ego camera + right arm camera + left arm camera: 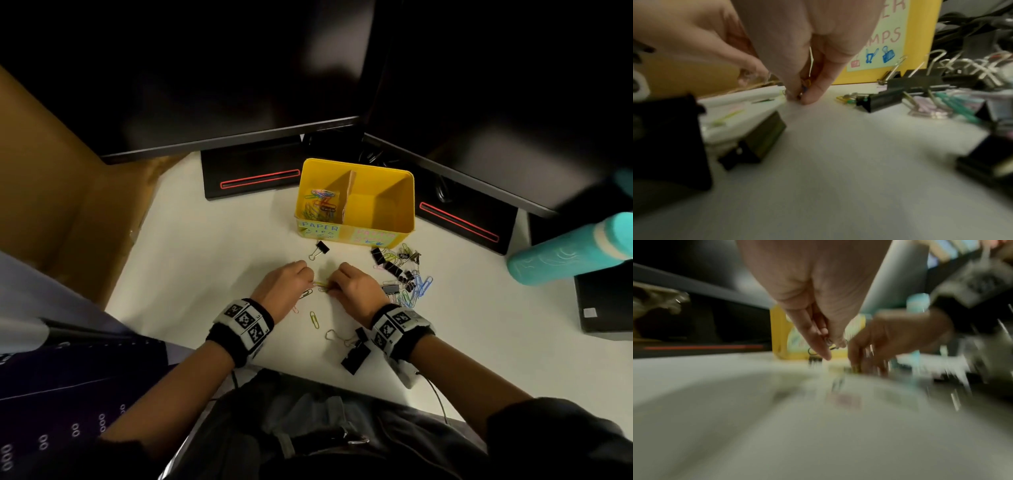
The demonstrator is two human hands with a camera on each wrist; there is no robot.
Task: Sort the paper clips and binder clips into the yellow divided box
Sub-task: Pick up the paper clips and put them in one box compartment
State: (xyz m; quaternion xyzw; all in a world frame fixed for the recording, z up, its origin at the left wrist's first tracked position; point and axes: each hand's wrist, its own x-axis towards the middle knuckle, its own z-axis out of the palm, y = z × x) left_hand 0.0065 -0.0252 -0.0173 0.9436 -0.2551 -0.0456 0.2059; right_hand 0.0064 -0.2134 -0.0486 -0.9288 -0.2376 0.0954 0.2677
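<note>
The yellow divided box (404, 202) stands at the back of the white desk (212, 260). Coloured paper clips (320, 204) lie in its left compartment, which is labelled PAPER. My left hand (310, 277) and right hand (332, 285) meet in front of the box, low over the desk. A yellow paper clip (320, 283) spans the gap between them. The left hand (830, 345) pinches small clips at its fingertips. My right hand (801, 95) pinches paper clips (806, 83) against the desk. A mixed pile of binder clips and paper clips (406, 274) lies to the right.
One black binder clip (321, 248) lies before the box, and more binder clips (356, 349) lie by my right wrist. Loose paper clips (313, 319) lie near the left wrist. Two monitors on black bases (253, 174) stand behind. A teal bottle (565, 253) lies right, and a cardboard box (51, 205) stands left.
</note>
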